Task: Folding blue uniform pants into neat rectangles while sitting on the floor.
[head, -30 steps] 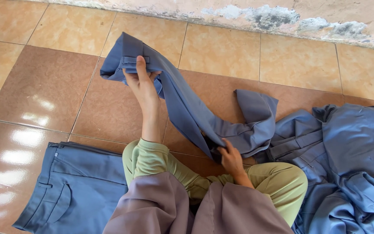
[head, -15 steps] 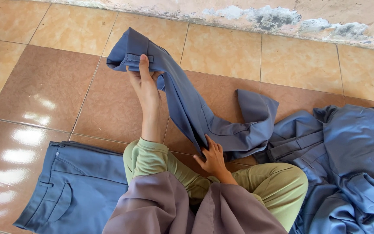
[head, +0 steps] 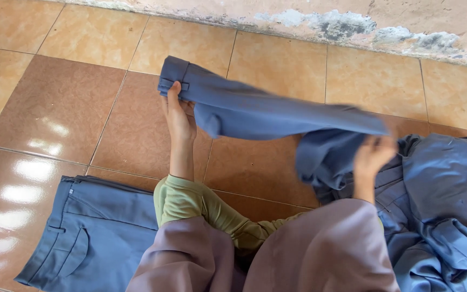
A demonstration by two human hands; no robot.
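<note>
Blue trousers (head: 255, 111) hang stretched between my two hands above the tiled floor. My left hand (head: 178, 114) grips the waistband end, near a belt loop. To the right, my right hand (head: 373, 154), blurred by motion, holds the leg part, which droops in folds below it. My sleeves are pale green under a mauve cloth.
Another pair of blue trousers (head: 93, 232) lies flat on the brown tiles at the lower left. A heap of blue garments (head: 444, 211) lies at the right. A worn wall base (head: 320, 24) runs along the top.
My right hand has swung up and to the right with the leg part, pulling the trousers out nearly level. My left hand kept its hold on the waistband.
</note>
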